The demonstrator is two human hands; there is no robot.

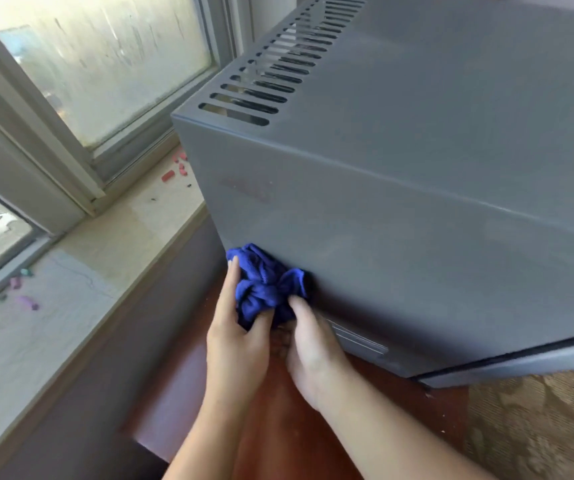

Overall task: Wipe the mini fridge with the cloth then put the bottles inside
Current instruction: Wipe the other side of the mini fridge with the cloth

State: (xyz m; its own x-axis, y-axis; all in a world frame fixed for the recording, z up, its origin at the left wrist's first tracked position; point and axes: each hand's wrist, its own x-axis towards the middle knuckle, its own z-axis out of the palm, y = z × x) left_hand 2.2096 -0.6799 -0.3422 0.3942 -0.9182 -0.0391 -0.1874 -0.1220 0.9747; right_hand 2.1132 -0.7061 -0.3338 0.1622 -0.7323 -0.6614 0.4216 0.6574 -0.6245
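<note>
Small pink and purple bits [173,174] lie scattered on the windowsill [81,271] at far left, beside a grey mini fridge [417,188] standing on a reddish wooden bench [271,420]. A person's left hand [235,336] and right hand [313,355] both close on a bunched blue cloth [264,284], pressing it against the fridge's side panel, low down near the rear corner. The cloth looks soft and light, likely to crumple and slip unless held in a full fist. The panel appears hard and smooth, with faint smears higher up. The fridge's door, at lower right, looks shut, so its contents cannot be seen. No bottles are in view.
</note>
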